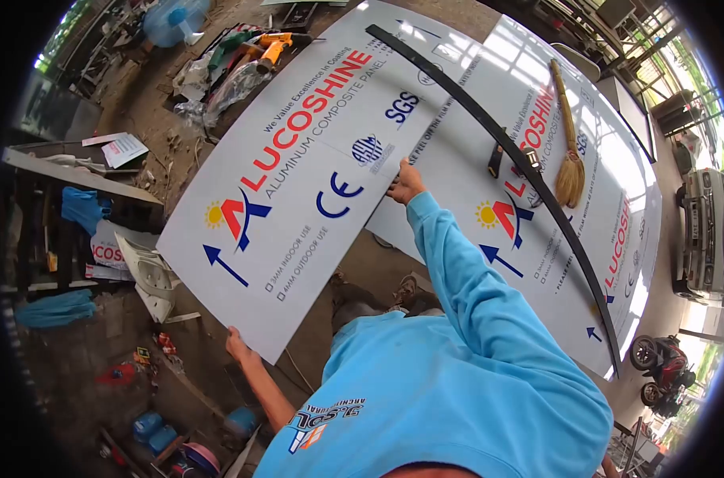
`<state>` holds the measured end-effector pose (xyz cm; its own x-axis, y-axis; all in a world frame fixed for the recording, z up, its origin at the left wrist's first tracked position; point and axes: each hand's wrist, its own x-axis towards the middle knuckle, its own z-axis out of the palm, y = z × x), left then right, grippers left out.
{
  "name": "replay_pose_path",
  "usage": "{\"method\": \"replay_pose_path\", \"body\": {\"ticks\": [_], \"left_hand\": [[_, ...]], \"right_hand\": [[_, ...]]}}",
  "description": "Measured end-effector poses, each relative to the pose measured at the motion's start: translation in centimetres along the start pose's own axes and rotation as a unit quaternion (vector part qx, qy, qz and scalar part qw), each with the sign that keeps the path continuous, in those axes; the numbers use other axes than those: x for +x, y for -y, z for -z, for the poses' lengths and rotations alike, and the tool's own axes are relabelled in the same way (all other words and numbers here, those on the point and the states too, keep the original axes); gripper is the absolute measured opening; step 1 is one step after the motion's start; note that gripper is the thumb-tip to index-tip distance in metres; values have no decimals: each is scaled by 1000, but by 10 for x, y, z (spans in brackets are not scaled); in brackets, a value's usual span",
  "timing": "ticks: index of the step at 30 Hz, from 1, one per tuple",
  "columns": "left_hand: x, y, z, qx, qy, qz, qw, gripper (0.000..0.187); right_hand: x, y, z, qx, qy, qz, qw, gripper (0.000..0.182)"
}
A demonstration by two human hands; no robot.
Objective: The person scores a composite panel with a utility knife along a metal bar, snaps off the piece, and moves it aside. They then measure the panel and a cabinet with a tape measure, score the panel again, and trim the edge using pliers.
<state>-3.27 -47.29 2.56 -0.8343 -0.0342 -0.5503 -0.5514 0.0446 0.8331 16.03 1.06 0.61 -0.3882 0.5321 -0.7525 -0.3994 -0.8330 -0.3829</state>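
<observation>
A white aluminium composite panel [302, 187] with red and blue lettering lies in front of me, one end sticking out towards my body. My left hand [237, 346] is closed on its near edge, close to the corner. On its right-hand long edge, my right hand [407, 183] also grips the panel, fingers partly hidden. Beyond my right hand lies a second printed panel [457, 219]. A long black straight bar [489, 119] rests across the panels, looking curved through the lens.
A straw broom [570, 179] and a tape measure [532, 158] lie on the right-hand panels. An orange power tool [273, 52] sits among plastic wrapping at the upper left. A white moulded part [147, 275] stands at the left. A motorcycle [662, 369] and a vehicle [706, 231] are at the right.
</observation>
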Motion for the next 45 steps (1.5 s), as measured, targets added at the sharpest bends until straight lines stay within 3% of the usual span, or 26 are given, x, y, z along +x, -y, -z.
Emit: {"method": "replay_pose_path", "body": {"ticks": [1,6,8,9,12,14,15,16,17,19,20,21,22,23,24,26,27,28,29,34,37,40,42,44,45], "left_hand": [[9,9,17,32,-32,-6,999,40],[49,56,27,114,-140,8,984,52],[76,84,22,446,-235,14,864,65],[69,76,-10,368,-274,-89,884,72],[133,137,-25,385,-248,-18,889,76],[183,191,-17,426,-72,106,896,70],[186,187,-17,427,-61,102,896,70],[180,181,-15,223,-27,147,963,66],[176,171,-7,11,10,188,982,66],[185,126,45,-76,189,259,944,75],[187,104,68,-107,206,258,938,75],[177,63,73,-120,256,222,933,72],[164,22,75,-154,264,233,923,69],[148,-14,67,-155,283,216,921,68],[137,-30,64,-155,279,210,924,68],[117,-62,64,-28,238,95,966,68],[93,-83,45,-76,165,48,982,56],[88,-94,49,-72,150,34,985,56],[80,-105,59,-35,131,27,990,54],[-1,-180,8,23,69,-80,994,47],[-68,-230,-29,165,83,-182,966,44],[-72,-241,-29,178,35,-184,966,46],[-81,-268,-33,129,91,-223,962,43],[-103,-300,-37,89,116,-169,975,48],[-107,-312,-42,95,120,-183,971,47]], "right_hand": [[-3,-17,-17,7,-61,12,998,45],[20,-72,-10,13,-38,87,995,39],[18,-71,-7,-11,-39,101,994,41],[25,-63,-12,-24,-41,102,994,41],[5,-63,-33,-41,-75,145,986,41],[-34,-67,-73,-134,-159,152,966,41],[-33,-71,-71,-138,-176,175,959,42],[-35,-71,-70,-136,-180,184,957,42],[-36,-71,-70,-187,-175,178,950,42],[-24,-72,-54,-202,-167,134,956,42],[-27,-74,-52,-186,-175,144,956,42],[-31,-77,-52,-357,-165,81,916,43],[-33,-79,-56,-519,-148,11,842,46],[-30,-81,-65,-517,-146,14,843,46],[-27,-89,-76,-603,-167,170,761,48],[-19,-112,-96,-694,-182,457,526,55],[-5,-116,-107,-745,-89,436,497,55],[15,-112,-123,-787,11,414,458,54],[29,-115,-130,-803,37,468,366,51],[78,-126,-116,-801,69,456,381,53],[76,-137,-101,-777,74,471,411,52],[85,-115,-108,-705,102,451,538,50],[42,-100,-126,-691,95,309,647,59],[14,-102,-128,-673,110,189,706,87],[12,-100,-125,-630,160,57,758,100]]}}
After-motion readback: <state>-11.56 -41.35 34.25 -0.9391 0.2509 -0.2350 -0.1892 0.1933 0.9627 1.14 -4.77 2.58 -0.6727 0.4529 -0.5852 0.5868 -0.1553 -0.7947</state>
